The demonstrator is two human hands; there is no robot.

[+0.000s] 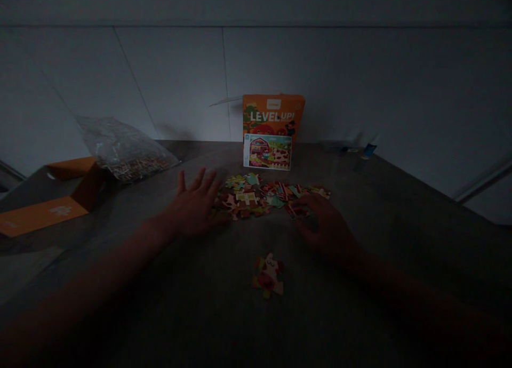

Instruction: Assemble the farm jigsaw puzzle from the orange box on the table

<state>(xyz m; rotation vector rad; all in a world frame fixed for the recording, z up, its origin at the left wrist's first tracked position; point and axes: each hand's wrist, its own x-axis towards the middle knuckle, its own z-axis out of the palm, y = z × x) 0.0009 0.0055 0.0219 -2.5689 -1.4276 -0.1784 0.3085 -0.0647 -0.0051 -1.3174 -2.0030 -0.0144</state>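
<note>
Left hand (196,205) and right hand (323,221) at opposite edges of puzzle pieces (248,198).

Between left hand (197,205) and right hand (326,221): low heap of multicoloured cardboard puzzle pieces (247,198), barring a flat crossing.
Nearside, between forearms: grey tabletop (208,288), passable around a small pink-and-red puzzle cluster (269,277).
Beyond fingertips: upright farm-scene card (268,152), orange cardboard LEVEL UP! box (274,112); way blocked.
Outward, left hand: crumpled transparent plastic bag (124,149), open orange cardboard carton (44,216).
Outward, right hand: tabletop, room to pass.
</note>
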